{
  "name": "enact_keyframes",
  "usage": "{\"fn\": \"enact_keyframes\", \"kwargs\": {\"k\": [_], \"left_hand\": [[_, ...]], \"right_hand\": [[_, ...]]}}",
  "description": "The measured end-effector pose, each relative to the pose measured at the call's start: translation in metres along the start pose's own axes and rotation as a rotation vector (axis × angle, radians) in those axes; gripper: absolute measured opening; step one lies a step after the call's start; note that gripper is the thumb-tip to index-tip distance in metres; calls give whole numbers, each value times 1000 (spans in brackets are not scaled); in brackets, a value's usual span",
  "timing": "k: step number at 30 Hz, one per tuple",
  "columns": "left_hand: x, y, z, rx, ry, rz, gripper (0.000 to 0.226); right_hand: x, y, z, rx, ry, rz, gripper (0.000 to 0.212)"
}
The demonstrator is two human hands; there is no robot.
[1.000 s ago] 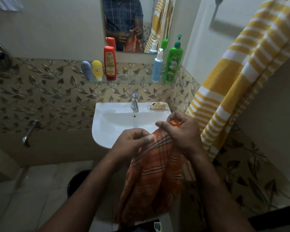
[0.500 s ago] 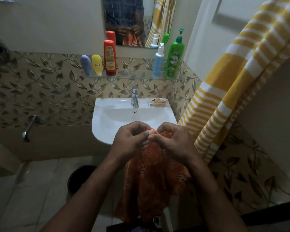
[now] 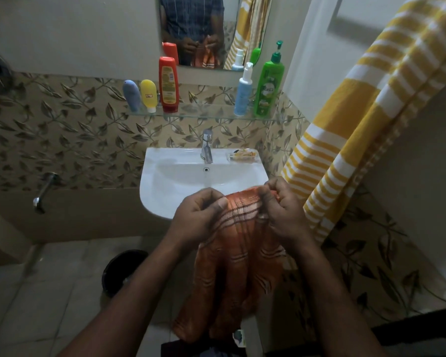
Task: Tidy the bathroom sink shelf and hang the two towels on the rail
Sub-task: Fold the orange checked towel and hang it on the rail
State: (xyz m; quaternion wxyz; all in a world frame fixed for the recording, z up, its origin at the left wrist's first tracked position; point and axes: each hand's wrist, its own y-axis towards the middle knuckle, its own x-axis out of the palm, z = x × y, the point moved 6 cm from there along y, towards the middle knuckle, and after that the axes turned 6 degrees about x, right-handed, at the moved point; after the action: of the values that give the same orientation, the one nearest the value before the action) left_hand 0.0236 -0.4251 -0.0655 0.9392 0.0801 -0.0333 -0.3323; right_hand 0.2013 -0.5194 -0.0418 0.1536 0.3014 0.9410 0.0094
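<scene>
Shelf (image 3: 206, 113) bears blue tube (image 3: 131, 95), yellow tube (image 3: 149, 96), red bottle (image 3: 168, 85), spray bottle (image 3: 243, 92), green bottle (image 3: 268, 88)

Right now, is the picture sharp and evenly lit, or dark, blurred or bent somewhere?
Head view: dim, warm light, floor darker; left hand, right hand and orange towel slightly soft; wide lens bends the edges; no glare on the mirror.

Head view: sitting on the person's head, looking forward and down, wide-angle.
Facing: pointing at the sink (image 3: 160, 202) wall, with the mirror (image 3: 198, 21) lying along the top edge.
Nearness: hovering close over the left hand (image 3: 198, 217), right hand (image 3: 283, 215) and orange towel (image 3: 240, 253) at lower centre.
</scene>
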Motion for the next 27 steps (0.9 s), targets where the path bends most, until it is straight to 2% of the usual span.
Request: {"fn": "enact_keyframes", "kwargs": {"k": [2,3,6,9,11,13,16,18,22,27], "left_hand": [[2,3,11,80,102,21,13],[3,3,16,120,137,29,13],[1,8,22,155,141,53,13],[2,10,12,28,-34,-18,29],[10,6,0,-94,-48,-137,42],[16,-1,-6,-143,-61,-183,44],[5,-1,-6,-124,-90,-69,22],[-4,1,0,-92,-91,14,13],[-14,8,14,27,19,89,11],[-10,14,32,121,131,111,10]], "right_hand": [[16,-5,2,20,62,-70,41],[24,-9,2,28,83,-107,42],[37,-18,-9,-68,-94,-149,44],[27,-14,-20,-142,-94,-84,38],[17,-8,-26,-162,-25,-9,37],[5,-2,-28,-143,36,85,38],[-17,9,-20,-95,106,200,41],[-27,13,-17,-103,94,217,47],[-19,14,-15,-114,74,129,14],[14,4,-24,-137,-94,-13,23]]}}
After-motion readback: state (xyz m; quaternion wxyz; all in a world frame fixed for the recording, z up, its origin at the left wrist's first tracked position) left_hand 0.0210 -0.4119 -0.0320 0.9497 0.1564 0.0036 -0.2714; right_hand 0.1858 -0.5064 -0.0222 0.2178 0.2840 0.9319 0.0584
